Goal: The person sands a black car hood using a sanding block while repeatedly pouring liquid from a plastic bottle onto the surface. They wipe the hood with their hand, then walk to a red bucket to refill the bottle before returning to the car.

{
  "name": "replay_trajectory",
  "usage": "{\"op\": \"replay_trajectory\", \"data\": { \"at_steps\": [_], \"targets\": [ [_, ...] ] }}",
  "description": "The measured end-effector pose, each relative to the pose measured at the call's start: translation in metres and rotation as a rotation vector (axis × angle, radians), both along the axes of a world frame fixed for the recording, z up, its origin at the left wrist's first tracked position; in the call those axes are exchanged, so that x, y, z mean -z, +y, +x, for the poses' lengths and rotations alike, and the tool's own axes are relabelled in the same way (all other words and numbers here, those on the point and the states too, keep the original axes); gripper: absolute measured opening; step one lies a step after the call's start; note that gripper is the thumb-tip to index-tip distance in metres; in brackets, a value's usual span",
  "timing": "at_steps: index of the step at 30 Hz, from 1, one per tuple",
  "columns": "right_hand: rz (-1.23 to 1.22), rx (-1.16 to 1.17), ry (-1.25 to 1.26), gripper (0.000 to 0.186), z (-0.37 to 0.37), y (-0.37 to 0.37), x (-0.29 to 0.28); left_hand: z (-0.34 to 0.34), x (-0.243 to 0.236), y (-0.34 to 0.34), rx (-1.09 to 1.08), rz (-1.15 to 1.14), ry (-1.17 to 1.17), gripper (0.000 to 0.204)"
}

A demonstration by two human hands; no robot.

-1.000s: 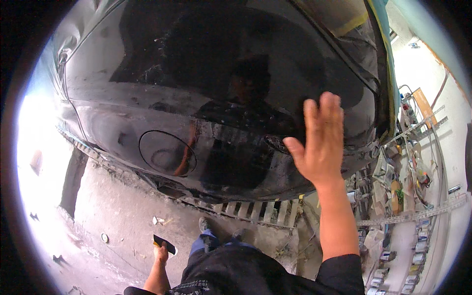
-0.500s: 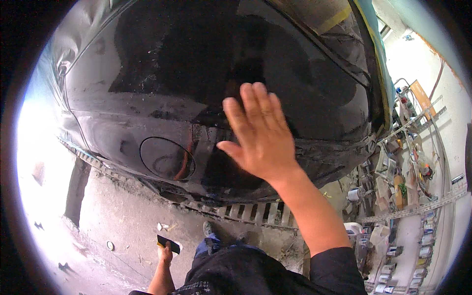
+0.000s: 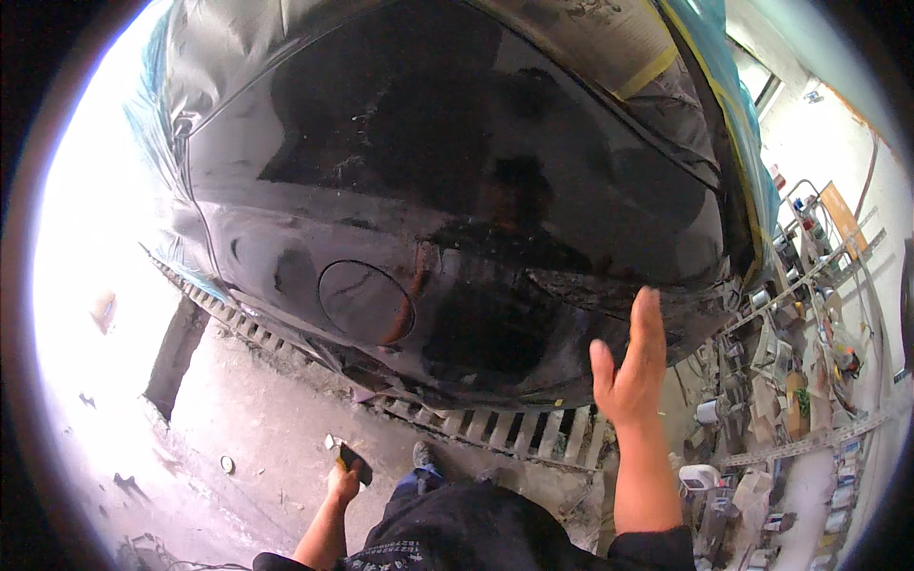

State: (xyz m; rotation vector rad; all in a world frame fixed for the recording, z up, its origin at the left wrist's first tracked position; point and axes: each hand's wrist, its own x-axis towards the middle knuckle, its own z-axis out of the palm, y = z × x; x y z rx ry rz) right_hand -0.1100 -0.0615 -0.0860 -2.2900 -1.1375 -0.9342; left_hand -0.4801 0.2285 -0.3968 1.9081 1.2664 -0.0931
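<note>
the glossy black car body panel (image 3: 476,324) is in front of you, filling the upper middle, with a round cover (image 3: 367,300) outlined low on its left part. grey sheeting (image 3: 228,67) drapes its upper left; brown paper (image 3: 609,38) edged with yellow tape (image 3: 652,76) and teal plastic (image 3: 738,124) border its right. below it, a slatted grate (image 3: 505,433) lies between the panel and your feet.

your right hand (image 3: 633,371) is empty, fingers straight and thumb spread, in front of the panel's lower right; you cannot tell here whether it touches. your left hand (image 3: 347,478), well apart from the panel, grips a dark block (image 3: 359,462) with a yellow edge.

at right are a white jug (image 3: 700,478), a can (image 3: 707,412) and rows of small containers (image 3: 843,476); their contents cannot be made out.
</note>
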Motion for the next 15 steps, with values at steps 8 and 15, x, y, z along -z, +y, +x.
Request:
{"op": "replay_trajectory", "data": {
  "at_steps": [8,15],
  "targets": [
    [-0.063,-0.286,0.750,0.061,-0.080,-0.033,0.102,0.083,-0.167,-0.040,0.277,-0.015,-0.125,0.037],
    [0.557,-0.204,2.195,0.065,-0.129,-0.054,0.157,0.133,-0.304,-0.123,0.561,-0.368,-0.596,0.033]
  ]
}}
